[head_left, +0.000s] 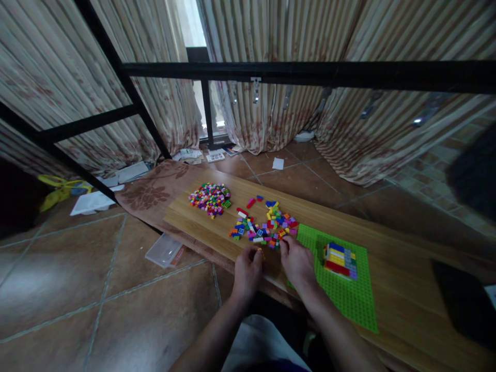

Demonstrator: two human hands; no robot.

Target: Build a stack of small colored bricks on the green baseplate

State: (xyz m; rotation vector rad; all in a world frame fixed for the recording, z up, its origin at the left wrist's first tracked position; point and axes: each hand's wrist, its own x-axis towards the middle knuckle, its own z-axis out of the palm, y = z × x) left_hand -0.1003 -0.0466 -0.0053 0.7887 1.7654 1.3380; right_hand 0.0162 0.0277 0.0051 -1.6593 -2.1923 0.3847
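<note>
My left hand (248,268) is closed in a pinch near the front edge of the wooden board, and a small yellow toy brick (261,251) shows at its fingertips. At the near edge of a loose spread of mixed building bricks (271,223), my right hand (298,261) has its fingers bent together. What it pinches, if anything, is too small to make out. Just right of that hand lies a green studded baseplate (349,305). On the baseplate stands a low block of joined bricks (336,257) in blue, yellow, white, red, grey and purple.
A dense heap of smaller bricks (209,198) sits on the left of the wooden board (399,258). A dark flat object (461,294) lies at the right. A clear plastic container (165,249) rests on the tiled floor. Beyond runs a black metal frame (294,74) before curtains.
</note>
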